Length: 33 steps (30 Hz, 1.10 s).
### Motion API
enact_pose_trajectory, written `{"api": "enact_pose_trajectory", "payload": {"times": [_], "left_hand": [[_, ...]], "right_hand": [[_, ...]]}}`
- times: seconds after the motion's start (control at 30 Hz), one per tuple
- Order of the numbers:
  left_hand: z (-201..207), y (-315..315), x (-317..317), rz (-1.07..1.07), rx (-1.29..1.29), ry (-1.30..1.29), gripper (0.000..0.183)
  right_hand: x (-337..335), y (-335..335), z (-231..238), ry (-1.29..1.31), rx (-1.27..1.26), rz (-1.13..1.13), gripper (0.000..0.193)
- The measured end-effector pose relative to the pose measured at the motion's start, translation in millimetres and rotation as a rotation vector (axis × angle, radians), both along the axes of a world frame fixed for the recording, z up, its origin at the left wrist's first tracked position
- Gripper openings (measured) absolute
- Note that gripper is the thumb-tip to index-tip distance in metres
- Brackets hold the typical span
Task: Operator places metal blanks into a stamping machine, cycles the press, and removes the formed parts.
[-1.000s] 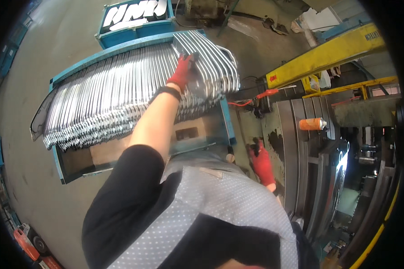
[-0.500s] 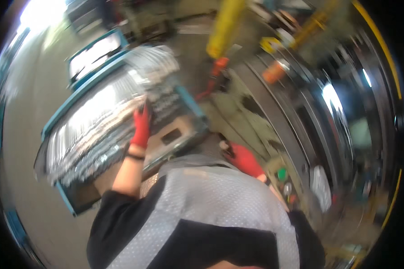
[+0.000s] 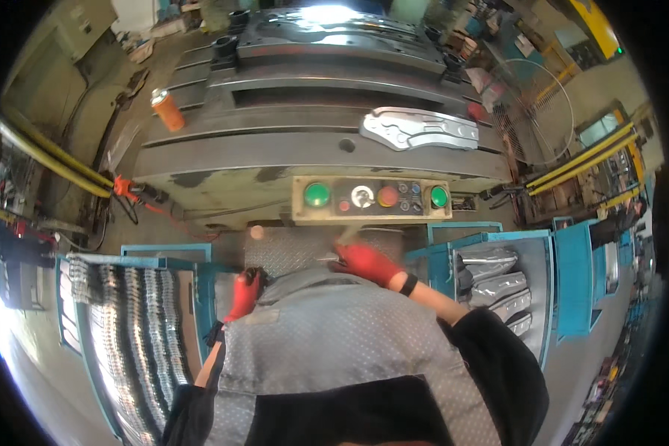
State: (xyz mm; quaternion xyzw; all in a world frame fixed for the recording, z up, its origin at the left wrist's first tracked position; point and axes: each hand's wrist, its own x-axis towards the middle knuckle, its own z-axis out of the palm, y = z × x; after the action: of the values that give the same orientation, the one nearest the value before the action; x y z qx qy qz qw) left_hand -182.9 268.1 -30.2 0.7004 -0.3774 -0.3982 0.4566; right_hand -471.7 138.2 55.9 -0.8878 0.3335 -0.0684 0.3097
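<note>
Using the control panel [image 3: 372,198] as reference. Left hand [image 3: 245,293]: below its left end, just beside the left blue bin [image 3: 203,275], red glove, fingers part-curled; can't tell if anything's in it. Right hand [image 3: 366,264]: right below the panel's middle, at the apron [image 3: 320,327] front, fingers forward and blurred; grip can't be read either. Left bin sits lower left of the panel, packed with long rows of nested shiny metal parts [image 3: 135,327]. Right blue bin [image 3: 441,271], lower right of the panel: a few silver formed parts [image 3: 502,286], loosely overlapped. Another blue container [image 3: 574,275] farther right of the panel, contents unclear. One formed metal panel [image 3: 416,131] lies above the control panel's right half, on the press bed [image 3: 275,152]; orange spray can [image 3: 169,110] upper left of the panel.
</note>
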Motion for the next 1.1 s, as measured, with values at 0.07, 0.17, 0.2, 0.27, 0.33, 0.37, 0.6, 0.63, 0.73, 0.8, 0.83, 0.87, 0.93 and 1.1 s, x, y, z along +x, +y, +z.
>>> {"api": "enact_pose_trajectory", "payload": {"times": [0.07, 0.17, 0.2, 0.27, 0.33, 0.37, 0.6, 0.63, 0.73, 0.8, 0.83, 0.87, 0.93, 1.1], "left_hand": [[12.2, -26.5, -1.6, -0.151, -0.146, -0.278, 0.014], [24.4, -101.4, 12.6, -0.231, -0.231, -0.398, 0.019], [31.1, -131.5, 16.3, -0.237, -0.220, -0.477, 0.021], [36.8, -194.8, 23.7, -0.236, -0.239, -0.483, 0.026], [28.1, -254.6, 37.0, -0.248, -0.270, -0.401, 0.028], [16.2, -284.8, 47.6, -0.226, -0.309, -0.416, 0.030], [-19.5, -373.0, 55.5, -0.255, -0.199, -0.432, 0.028], [-20.2, -375.9, 52.5, -0.263, -0.205, -0.421, 0.028], [-33.1, -371.9, 73.7, -0.185, -0.280, -0.252, 0.024], [-26.4, -371.7, 64.8, -0.236, -0.344, -0.221, 0.021], [-26.9, -367.2, 69.3, -0.272, -0.323, -0.175, 0.019], [-24.3, -367.9, 69.6, -0.310, -0.312, -0.124, 0.018], [5.9, -363.2, 51.6, -0.277, -0.158, -0.243, 0.019], [20.4, -350.5, 25.8, -0.083, -0.206, -0.591, 0.028]], "right_hand": [[-20.8, -2.0, -3.1, 0.037, 0.189, -0.095, 0.036], [-43.6, -7.9, -15.4, 0.047, 0.266, -0.217, 0.042], [-52.5, -11.3, -24.5, 0.047, 0.269, -0.244, 0.042], [-69.4, -15.7, -42.0, -0.066, 0.308, -0.396, 0.044], [-77.0, -27.3, -43.8, -0.004, 0.289, -0.461, 0.045], [-77.2, -37.9, -41.0, 0.054, 0.262, -0.490, 0.046], [-60.3, -71.0, -37.2, 0.069, 0.202, -0.669, 0.041], [-69.6, -75.3, -75.5, -0.101, 0.219, -0.732, 0.039], [-69.0, -120.4, -55.7, -0.110, 0.058, -0.768, 0.035], [-105.7, -172.6, -54.6, 0.322, -0.172, -0.908, 0.039], [-117.6, -194.0, -37.1, 0.139, -0.308, -0.862, 0.057], [-119.3, -220.0, -11.5, 0.226, -0.402, -0.864, 0.066], [-142.7, -267.9, 18.0, 0.384, -0.561, -0.801, 0.091], [-162.1, -342.9, 27.0, 0.729, -0.543, -0.375, 0.106]]}}
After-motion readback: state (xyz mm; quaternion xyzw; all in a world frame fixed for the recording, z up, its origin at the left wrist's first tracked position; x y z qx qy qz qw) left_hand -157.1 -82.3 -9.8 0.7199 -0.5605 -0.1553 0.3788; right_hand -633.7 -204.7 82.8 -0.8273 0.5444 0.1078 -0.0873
